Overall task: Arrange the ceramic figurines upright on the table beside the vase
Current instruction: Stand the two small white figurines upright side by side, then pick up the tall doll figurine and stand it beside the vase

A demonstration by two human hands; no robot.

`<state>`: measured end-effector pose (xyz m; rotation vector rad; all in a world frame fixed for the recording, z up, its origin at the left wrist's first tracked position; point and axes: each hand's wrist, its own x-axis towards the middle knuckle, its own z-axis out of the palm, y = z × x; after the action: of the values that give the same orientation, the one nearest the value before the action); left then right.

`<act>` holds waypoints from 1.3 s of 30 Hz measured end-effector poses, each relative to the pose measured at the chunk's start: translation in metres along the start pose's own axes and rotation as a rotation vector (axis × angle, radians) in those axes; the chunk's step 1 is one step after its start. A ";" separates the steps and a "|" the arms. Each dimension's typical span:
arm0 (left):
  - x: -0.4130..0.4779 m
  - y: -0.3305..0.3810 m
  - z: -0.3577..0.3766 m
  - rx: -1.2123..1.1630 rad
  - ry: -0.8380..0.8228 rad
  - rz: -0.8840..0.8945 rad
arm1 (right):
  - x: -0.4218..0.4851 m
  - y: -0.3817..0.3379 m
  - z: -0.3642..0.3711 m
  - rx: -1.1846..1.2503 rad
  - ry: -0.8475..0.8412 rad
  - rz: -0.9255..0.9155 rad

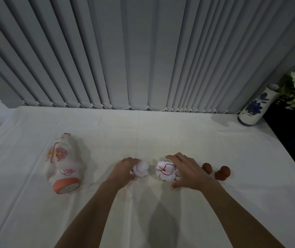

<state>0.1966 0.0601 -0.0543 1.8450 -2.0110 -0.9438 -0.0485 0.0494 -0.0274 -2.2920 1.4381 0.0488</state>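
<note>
Left hand [125, 170] curled around a small pale figurine [141, 169], gripping it on the white tablecloth [178, 136]. Right hand [187, 173] draped over a white figurine with red lines [165, 170], fingers spread across its top; firm grip or not, cannot tell. Two small brown figurines [222, 173] just right of that hand. Large flowered figurine [61, 162] lying on its side, far left. Blue-flowered vase [255, 106] upright at back right corner, well apart.

You have five figurines: one large flowered figurine [63, 162] at nine o'clock, two small white figurines [141, 169] [165, 170] at center, two brown figurines [207, 168] [223, 173] at three o'clock. One vase [254, 108] at two o'clock.
</note>
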 end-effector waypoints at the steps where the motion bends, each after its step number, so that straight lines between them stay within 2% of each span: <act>1: -0.001 -0.001 -0.001 0.013 -0.017 -0.005 | -0.001 0.000 -0.001 0.025 0.003 -0.006; 6: -0.010 -0.004 -0.016 0.077 -0.081 -0.003 | 0.001 -0.013 -0.014 0.127 0.028 -0.017; 11: -0.018 -0.012 -0.048 0.143 -0.020 0.013 | 0.018 -0.052 -0.033 0.099 0.118 -0.115; 15: -0.029 -0.028 -0.076 0.189 0.139 0.015 | 0.038 -0.102 -0.031 0.083 0.155 -0.180; 19: -0.047 -0.056 -0.106 0.189 0.359 -0.099 | 0.061 -0.157 -0.011 0.139 0.126 -0.204; 22: -0.062 -0.084 -0.129 0.121 0.517 -0.224 | 0.081 -0.194 0.010 0.214 0.050 -0.129; 25: -0.075 -0.113 -0.145 0.018 0.589 -0.390 | 0.100 -0.226 0.028 0.318 -0.035 -0.023; 30: -0.077 -0.144 -0.151 -0.307 0.467 -0.629 | 0.126 -0.265 0.045 0.544 -0.141 0.127; 33: -0.072 -0.154 -0.146 -0.528 0.299 -0.687 | 0.138 -0.273 0.050 0.633 -0.172 0.190; 36: -0.068 -0.160 -0.141 -0.798 0.218 -0.708 | 0.147 -0.273 0.056 0.641 -0.215 0.242; 39: -0.063 -0.165 -0.139 -0.916 0.127 -0.759 | 0.150 -0.272 0.061 0.738 -0.265 0.274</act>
<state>0.4195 0.0824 -0.0347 1.9486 -0.5221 -1.5187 0.2685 0.0451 -0.0288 -1.4334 1.3286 -0.0817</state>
